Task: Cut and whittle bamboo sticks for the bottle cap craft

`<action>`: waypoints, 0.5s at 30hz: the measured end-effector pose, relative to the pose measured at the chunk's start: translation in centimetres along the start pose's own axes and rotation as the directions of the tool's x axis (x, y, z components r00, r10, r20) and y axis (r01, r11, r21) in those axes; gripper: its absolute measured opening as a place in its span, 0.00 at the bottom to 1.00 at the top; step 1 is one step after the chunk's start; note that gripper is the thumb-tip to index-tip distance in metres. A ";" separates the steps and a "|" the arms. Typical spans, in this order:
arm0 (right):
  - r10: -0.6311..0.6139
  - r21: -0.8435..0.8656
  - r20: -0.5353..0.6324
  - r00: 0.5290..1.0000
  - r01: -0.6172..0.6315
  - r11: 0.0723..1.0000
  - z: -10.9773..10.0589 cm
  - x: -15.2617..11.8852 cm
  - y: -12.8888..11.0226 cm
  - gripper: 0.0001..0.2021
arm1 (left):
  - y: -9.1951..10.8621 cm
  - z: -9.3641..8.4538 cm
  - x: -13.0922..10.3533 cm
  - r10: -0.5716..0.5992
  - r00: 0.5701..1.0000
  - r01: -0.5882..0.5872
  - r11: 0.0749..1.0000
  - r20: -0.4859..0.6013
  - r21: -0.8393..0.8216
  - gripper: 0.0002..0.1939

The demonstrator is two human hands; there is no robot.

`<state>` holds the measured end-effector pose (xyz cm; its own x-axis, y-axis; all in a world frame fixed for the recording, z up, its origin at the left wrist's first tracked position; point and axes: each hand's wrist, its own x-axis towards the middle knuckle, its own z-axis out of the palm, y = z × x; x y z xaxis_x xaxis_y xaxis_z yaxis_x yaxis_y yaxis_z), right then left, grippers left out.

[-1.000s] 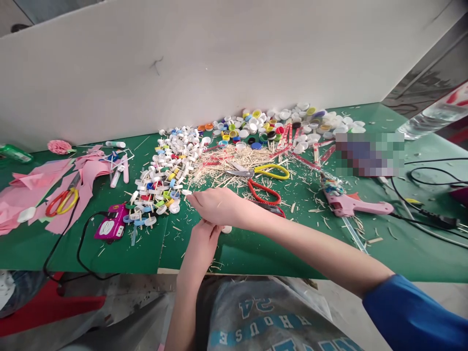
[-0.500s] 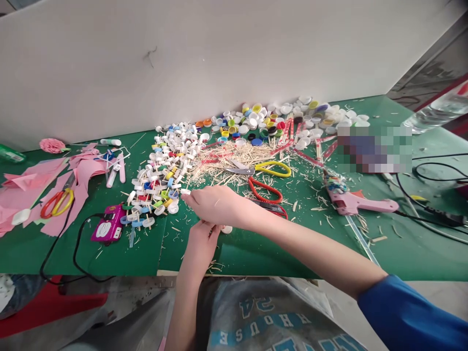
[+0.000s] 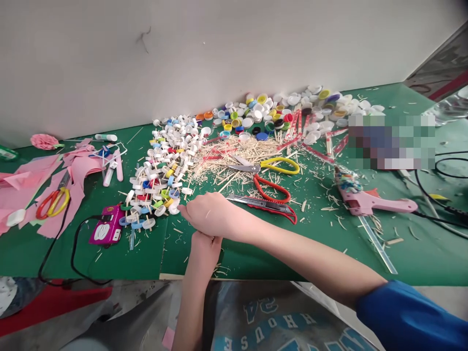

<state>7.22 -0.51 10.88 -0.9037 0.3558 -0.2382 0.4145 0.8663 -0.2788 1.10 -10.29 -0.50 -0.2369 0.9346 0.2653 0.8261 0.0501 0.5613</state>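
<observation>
My right hand crosses over my left, back upward, its fingers curled down and mostly hidden. Its fingertips are beside a white bottle cap at the edge of a pile of capped sticks. Directly beneath it, my left hand is closed, and whatever is in its fingers is covered by the right hand. Another white cap on a stick lies just beyond the right fingertips. Scissors with yellow and red handles and a red utility knife lie to the right of my hands.
Wooden sticks are heaped in the middle, with loose bottle caps behind. A pink glue gun with its cord lies right. On the left are a magenta box, pink paper and other scissors.
My right hand has drawn down slightly toward me, away from the white cap that was at its fingertips. The white cap seen beside my left hand is now hidden. The view has shifted slightly.
</observation>
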 end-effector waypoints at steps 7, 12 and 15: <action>0.026 0.006 0.133 0.991 -0.027 1.000 -0.7 0.1 -1.0 0.18 | -0.6 0.6 -0.8 0.095 0.993 -0.094 0.995 -0.076 0.017 0.16; 0.026 0.030 0.218 0.976 -0.033 0.999 -1.2 0.3 -1.3 0.18 | -0.7 1.3 -1.7 0.093 0.995 -0.094 0.995 -0.027 -0.032 0.15; 0.058 0.059 0.245 0.968 -0.075 0.995 -1.0 0.3 -1.4 0.21 | -0.8 1.6 -2.2 0.062 0.993 -0.062 0.998 0.098 0.002 0.13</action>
<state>6.20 -1.27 12.18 -0.8242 0.3084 -0.4750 0.4865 0.8150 -0.3149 1.77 -11.80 -2.73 -0.1340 0.9660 0.2211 0.8402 -0.0075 0.5423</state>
